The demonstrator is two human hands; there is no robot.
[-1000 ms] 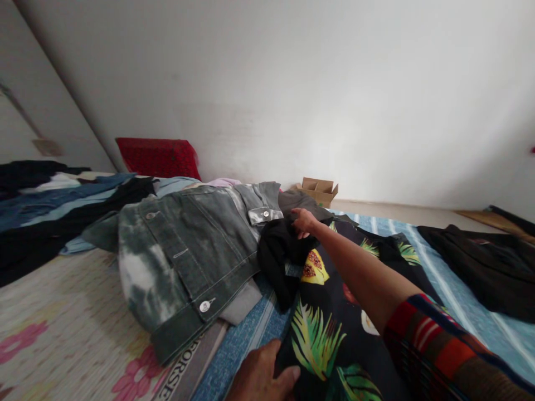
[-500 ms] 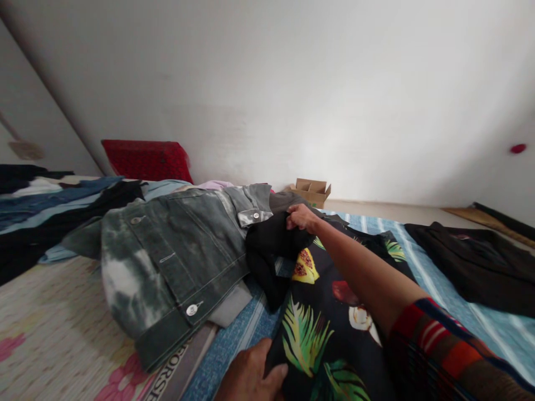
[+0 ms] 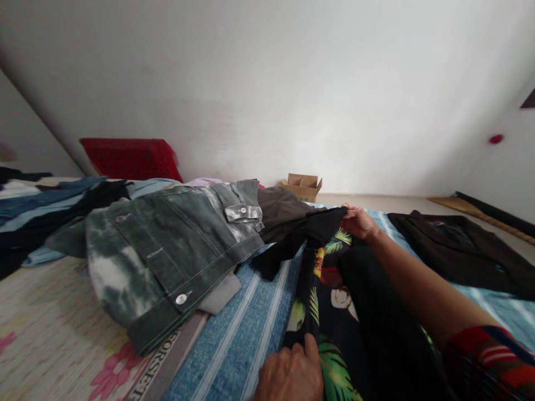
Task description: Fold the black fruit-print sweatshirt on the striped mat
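Observation:
A black shirt-like garment [image 3: 330, 345] with a print of leaves and fruit lies in front of me on the blue striped cover. My left hand [image 3: 290, 370] is closed on its near left edge, which is folded inward. Farther off, my right hand [image 3: 361, 223] pinches a plain black piece of cloth [image 3: 321, 225] and draws it taut. That cloth trails leftward in a loose end; whether it is part of the printed garment I cannot tell. A plain black panel [image 3: 376, 301] lies over the print on the right, under my right forearm.
A grey-green denim jacket [image 3: 171, 250] lies at left, over a grey cloth. Beyond my hands sit a dark brown garment [image 3: 282, 209] and a cardboard box [image 3: 304, 186]. A folded dark garment [image 3: 455, 248] lies at right, several clothes and a red case [image 3: 131, 157] at far left.
My right hand has moved right with the black cloth, pulling it away from the jacket. My left hand has shifted right, and the garment's left edge is now folded inward.

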